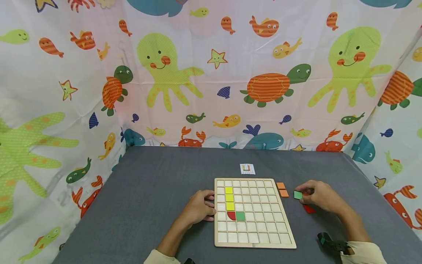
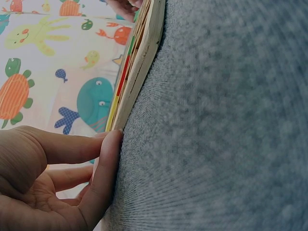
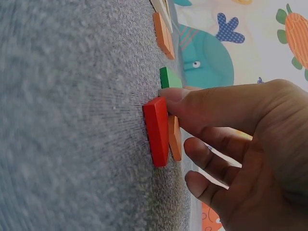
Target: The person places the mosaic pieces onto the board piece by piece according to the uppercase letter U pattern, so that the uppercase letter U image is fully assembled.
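A wooden grid board (image 1: 255, 246) lies on the grey table, with three yellow squares (image 1: 229, 198), a red quarter-round tile (image 1: 232, 215) and a green square (image 1: 240, 216) in its cells. At its left edge my left hand (image 1: 199, 208) holds the rim with thumb and fingertips. To the right of the board, my right hand (image 1: 321, 195) pinches another green square tile (image 1: 298, 195) between thumb and index finger. A red tile (image 3: 157, 132) lies close by the thumb. Partly behind that tile is an orange piece (image 3: 176, 139).
Two orange square tiles (image 1: 282, 189) lie between the board's right edge and the right hand. Beyond the board's far edge is a small card (image 1: 247, 169) with a grid pattern. A sea-animal print curtain (image 1: 204, 80) surrounds the back and sides of the table.
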A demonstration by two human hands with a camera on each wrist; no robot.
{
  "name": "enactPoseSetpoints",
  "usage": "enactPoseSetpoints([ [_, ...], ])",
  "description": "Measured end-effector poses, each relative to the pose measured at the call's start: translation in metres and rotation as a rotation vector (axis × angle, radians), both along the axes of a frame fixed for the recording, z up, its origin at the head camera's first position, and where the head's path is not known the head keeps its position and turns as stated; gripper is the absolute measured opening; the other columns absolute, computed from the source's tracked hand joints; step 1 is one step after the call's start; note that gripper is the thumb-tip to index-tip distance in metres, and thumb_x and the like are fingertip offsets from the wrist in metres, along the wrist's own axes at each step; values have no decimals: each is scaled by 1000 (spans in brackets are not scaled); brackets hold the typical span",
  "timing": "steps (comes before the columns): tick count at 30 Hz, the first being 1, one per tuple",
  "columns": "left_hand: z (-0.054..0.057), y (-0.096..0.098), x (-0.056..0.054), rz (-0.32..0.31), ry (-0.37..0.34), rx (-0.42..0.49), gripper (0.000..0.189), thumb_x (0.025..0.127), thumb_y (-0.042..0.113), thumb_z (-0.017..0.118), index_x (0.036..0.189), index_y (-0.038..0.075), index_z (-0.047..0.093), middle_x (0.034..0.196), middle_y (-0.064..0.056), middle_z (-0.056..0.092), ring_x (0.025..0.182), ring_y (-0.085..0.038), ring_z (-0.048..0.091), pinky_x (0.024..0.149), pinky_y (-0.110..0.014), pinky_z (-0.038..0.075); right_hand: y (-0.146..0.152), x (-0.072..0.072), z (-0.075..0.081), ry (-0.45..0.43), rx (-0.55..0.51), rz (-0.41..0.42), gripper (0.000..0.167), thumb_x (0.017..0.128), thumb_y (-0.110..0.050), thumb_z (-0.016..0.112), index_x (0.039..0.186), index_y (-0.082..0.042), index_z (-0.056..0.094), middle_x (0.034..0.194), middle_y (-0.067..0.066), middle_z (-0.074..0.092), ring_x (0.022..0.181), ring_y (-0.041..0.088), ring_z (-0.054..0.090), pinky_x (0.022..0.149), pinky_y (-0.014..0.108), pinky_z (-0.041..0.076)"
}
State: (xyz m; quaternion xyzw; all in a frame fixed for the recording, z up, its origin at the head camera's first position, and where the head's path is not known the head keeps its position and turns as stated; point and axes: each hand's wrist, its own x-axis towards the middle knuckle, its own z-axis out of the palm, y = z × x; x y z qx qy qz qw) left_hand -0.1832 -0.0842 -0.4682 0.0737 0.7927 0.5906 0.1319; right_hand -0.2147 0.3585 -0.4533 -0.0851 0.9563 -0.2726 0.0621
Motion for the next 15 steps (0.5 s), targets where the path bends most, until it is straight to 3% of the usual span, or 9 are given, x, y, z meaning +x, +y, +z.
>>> enactPoseSetpoints([
  [10,0,0,0,4,1,-14,63,84,-14,77,143,-8,57,124,-18,59,99,-23,65,62,-35,67,1,-2,-1,-16,5,-7,30,87,-16,84,114,-5,80,104,6,69,93,23,56,72,34,49],
  [15,-1,0,0,3,3,-11,63,84,-13,77,144,-8,57,125,-19,59,99,-23,65,62,-35,67,1,-2,-2,-9,0,12,37,86,-17,84,120,-3,78,108,8,70,92,22,57,72,34,50],
])
